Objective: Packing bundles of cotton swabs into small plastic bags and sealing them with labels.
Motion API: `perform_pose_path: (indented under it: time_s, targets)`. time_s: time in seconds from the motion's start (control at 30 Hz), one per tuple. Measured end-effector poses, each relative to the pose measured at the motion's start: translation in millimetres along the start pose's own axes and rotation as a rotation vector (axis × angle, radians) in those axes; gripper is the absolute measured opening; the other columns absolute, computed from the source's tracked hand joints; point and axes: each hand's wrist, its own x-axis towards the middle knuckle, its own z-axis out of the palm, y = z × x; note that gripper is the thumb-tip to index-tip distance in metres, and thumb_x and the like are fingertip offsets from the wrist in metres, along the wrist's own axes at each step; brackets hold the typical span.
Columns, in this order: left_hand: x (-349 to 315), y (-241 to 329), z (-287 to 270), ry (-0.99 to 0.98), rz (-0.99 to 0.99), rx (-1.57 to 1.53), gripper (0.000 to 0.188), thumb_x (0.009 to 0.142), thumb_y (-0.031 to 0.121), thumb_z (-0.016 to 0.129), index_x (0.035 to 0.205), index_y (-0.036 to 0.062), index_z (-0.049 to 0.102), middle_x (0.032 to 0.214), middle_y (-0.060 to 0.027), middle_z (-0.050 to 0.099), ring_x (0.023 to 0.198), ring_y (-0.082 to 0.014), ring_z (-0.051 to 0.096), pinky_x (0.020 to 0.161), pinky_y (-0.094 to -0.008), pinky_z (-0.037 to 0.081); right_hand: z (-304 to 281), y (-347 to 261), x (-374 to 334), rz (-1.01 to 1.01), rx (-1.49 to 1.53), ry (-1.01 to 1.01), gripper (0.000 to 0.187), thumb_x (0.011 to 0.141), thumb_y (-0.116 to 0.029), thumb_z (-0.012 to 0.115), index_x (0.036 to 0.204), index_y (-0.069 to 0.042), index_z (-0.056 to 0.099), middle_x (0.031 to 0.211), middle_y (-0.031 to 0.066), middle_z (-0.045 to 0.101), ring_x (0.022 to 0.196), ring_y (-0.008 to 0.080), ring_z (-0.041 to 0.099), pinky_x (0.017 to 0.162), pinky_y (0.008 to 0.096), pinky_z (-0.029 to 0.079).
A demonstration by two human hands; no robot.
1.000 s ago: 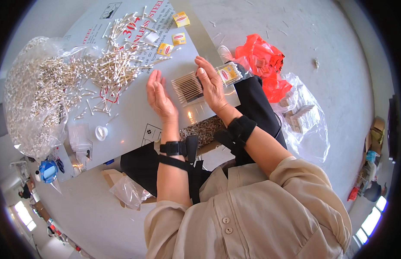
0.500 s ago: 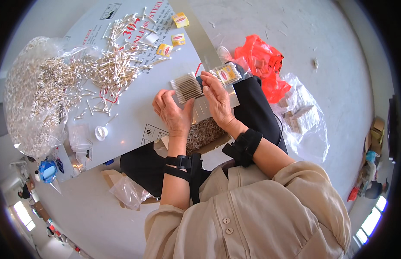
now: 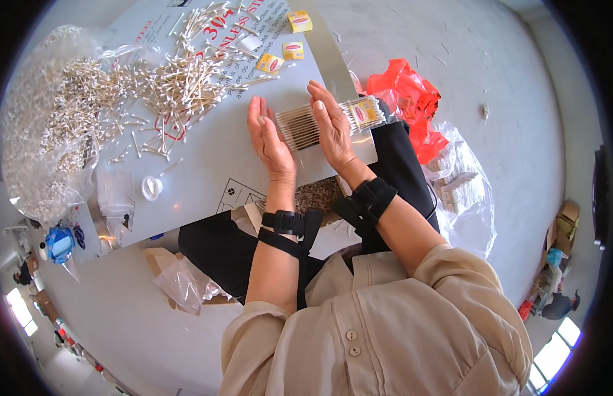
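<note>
The worktop (image 3: 207, 171) is a pale grey board with printed lettering, resting across the person's lap, and everything else sits around it. On the worktop's far left lies a big clear plastic bag (image 3: 36, 132) full of cotton swabs, its mouth spilling a loose heap of swabs (image 3: 181, 86) across the board's upper middle. Off the worktop's right edge, on the floor, a red plastic bag (image 3: 412, 99) is crumpled, and just below it a second clear bag (image 3: 461, 185) holds small packed bundles.

At the worktop's near right edge both hands stand upright, palms facing each other. The left hand (image 3: 270, 138) is open and flat, fingers together, pressed against one end of a row of swabs (image 3: 300, 125). The right hand (image 3: 333, 129) is likewise open and flat, its palm against the row partway along it, so the row is squeezed between the two palms without any fingers curling round it. The row runs on past the right hand into a clear sleeve with a yellow label (image 3: 366, 112).

Three small yellow packets (image 3: 290, 39) lie on the worktop's top edge. A small white cap (image 3: 151, 188) sits on the worktop's lower left part.
</note>
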Motion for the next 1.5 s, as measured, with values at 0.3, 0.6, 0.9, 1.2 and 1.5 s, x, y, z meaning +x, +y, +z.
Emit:
perform_pose_path:
  time_s: [0.3,0.6,0.9,1.2,1.5]
  targets:
    - [3.6,5.6,-26.6,0.122,0.002,-0.159,0.054,0.101,0.034,0.048,0.139,-0.0037,0.038,0.143,-0.0210,0.041,0.135,-0.0303,0.039,0.114,-0.0443,0.029,-9.9,8.4,-0.2,0.059,0.015,0.047,0.041,0.104,-0.023,0.047,0.133,0.004,0.051,0.130,0.0090,0.056,0.123,0.0155,0.050,0.105,0.0276,0.038]
    - [-7.2,14.6,-63.8,0.159,0.009,-0.052,0.025,0.098,0.011,0.054,0.118,-0.0040,0.054,0.115,-0.0187,0.061,0.099,-0.0273,0.064,0.087,-0.0401,0.054,-47.7,-12.3,-41.1,0.157,-0.053,-0.047,0.030,0.095,0.002,0.055,0.125,0.004,0.057,0.112,0.0059,0.063,0.109,0.0119,0.058,0.098,0.0234,0.044]
    - [-13.9,19.4,-60.3,0.029,0.064,0.088,0.027,0.093,0.002,0.053,0.119,-0.0019,0.054,0.119,-0.0141,0.059,0.105,-0.0238,0.060,0.089,-0.0360,0.052,-54.7,-16.7,-49.1,0.073,-0.399,-0.067,0.014,0.087,0.002,0.062,0.100,0.000,0.066,0.089,0.0062,0.063,0.077,0.0120,0.059,0.071,0.0250,0.048]
    - [-27.3,45.2,-44.4,-0.490,0.324,1.157,0.078,0.080,0.023,0.071,0.146,0.0082,0.034,0.155,-0.0150,0.027,0.144,-0.0340,0.023,0.116,-0.0510,0.022,-60.3,-18.7,-43.2,-0.029,-0.463,-0.119,0.016,0.082,0.001,0.062,0.097,-0.003,0.067,0.084,0.0097,0.061,0.077,0.0237,0.062,0.069,0.0317,0.049]
    - [-37.2,39.9,-28.7,-0.662,0.273,1.623,0.091,0.084,0.052,0.064,0.153,0.0087,0.024,0.161,-0.0105,0.018,0.148,-0.0261,0.017,0.118,-0.0542,0.013,-53.9,-21.2,-39.0,-0.153,-0.674,-0.162,0.018,0.083,-0.008,0.063,0.100,-0.011,0.068,0.088,0.0097,0.061,0.079,0.0324,0.065,0.067,0.0403,0.052]
